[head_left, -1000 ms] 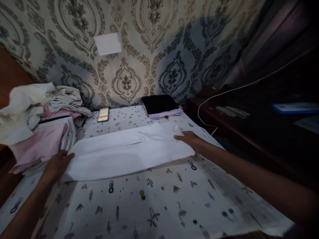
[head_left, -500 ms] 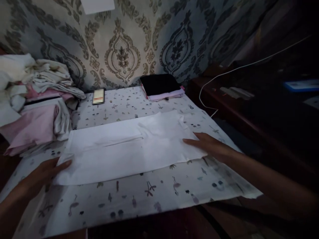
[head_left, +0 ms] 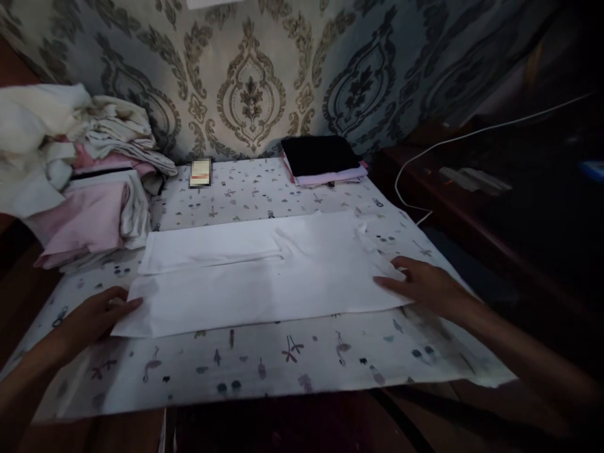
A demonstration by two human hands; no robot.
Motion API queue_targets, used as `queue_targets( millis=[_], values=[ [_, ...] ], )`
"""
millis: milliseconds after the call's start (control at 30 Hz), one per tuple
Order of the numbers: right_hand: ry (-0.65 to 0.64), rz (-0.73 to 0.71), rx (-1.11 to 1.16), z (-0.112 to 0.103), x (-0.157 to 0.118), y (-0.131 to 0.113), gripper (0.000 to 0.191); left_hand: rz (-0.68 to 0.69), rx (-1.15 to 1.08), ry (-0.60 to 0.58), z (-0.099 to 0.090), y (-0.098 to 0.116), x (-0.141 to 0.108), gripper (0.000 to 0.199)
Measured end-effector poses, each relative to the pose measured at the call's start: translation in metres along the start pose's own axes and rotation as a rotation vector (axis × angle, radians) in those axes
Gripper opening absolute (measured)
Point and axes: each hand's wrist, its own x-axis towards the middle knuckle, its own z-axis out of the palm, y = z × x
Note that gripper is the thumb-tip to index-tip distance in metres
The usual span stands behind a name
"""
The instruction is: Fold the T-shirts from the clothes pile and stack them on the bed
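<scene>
White trousers [head_left: 226, 289] lie flat across the patterned cloth, both legs pointing left and the waist end at right. At the hem of the nearer leg, my left hand [head_left: 101, 314] pinches the edge between thumb and fingers. My right hand [head_left: 419, 283] grips the near corner of the waist end, thumb on top of the fabric. A few creases run out from where the legs meet. The undersides of both hands' fingers are partly hidden.
A heap of white and pink clothes [head_left: 89, 214] sits at left. Folded black and lilac garments [head_left: 321, 157] lie at the back beside a small blurred-out card [head_left: 201, 172]. A white cable [head_left: 443, 143] loops over dark furniture at right. The patterned cloth [head_left: 264, 358] ends near me.
The trousers look flatter, and the gap between the legs is straighter. Both hands keep hold of the ends. The view has shifted, so everything appears farther right.
</scene>
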Motion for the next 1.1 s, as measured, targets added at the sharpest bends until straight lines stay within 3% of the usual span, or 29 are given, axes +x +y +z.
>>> queue_targets(
  millis=[67, 167, 300, 400, 467, 533, 633, 733, 800, 900, 1033, 1100],
  values=[
    [0.104, -0.062, -0.181, -0.011, 0.006, -0.006, 0.032, 0.007, 0.057, -0.039, -0.01, 0.003, 0.009, 0.04],
    [0.268, -0.289, -0.205, -0.016, 0.02, -0.029, 0.024, 0.125, 0.077, 0.091, -0.024, 0.022, 0.028, 0.028],
    [0.258, -0.572, -0.109, 0.01, 0.046, -0.071, 0.025, 0.221, 0.068, 0.114, -0.027, 0.06, 0.051, 0.031],
    [0.255, -0.611, -0.076, 0.037, 0.062, -0.086, 0.035, 0.311, 0.156, 0.303, -0.007, 0.074, 0.059, 0.045],
    [0.259, -0.617, -0.056, 0.051, 0.069, -0.084, 0.042, 0.496, 0.201, 0.399, 0.012, 0.07, 0.063, 0.055],
    [0.262, -0.625, -0.059, 0.058, 0.072, -0.078, 0.047, 0.639, 0.207, 0.366, 0.03, 0.057, 0.07, 0.058],
    [0.272, -0.638, -0.092, 0.06, 0.075, -0.069, 0.051, 0.661, 0.193, 0.336, 0.046, 0.036, 0.088, 0.056],
    [0.264, -0.668, -0.102, 0.058, 0.076, -0.066, 0.052, 0.659, 0.291, 0.361, 0.047, 0.039, 0.096, 0.054],
    [0.251, -0.679, -0.114, 0.056, 0.076, -0.066, 0.053, 0.705, 0.344, 0.376, 0.047, 0.063, 0.086, 0.058],
    [0.251, -0.683, -0.143, 0.055, 0.076, -0.067, 0.054, 0.887, 0.265, 0.323, 0.059, 0.132, 0.054, 0.063],
    [0.277, -0.71, -0.144, 0.057, 0.074, -0.065, 0.053, 1.262, 0.18, 0.158, 0.1, 0.24, 0.017, 0.059],
    [0.294, -0.711, -0.128, 0.058, 0.074, -0.063, 0.052, 1.369, 0.187, 0.115, 0.124, 0.278, 0.011, 0.062]
  ],
)
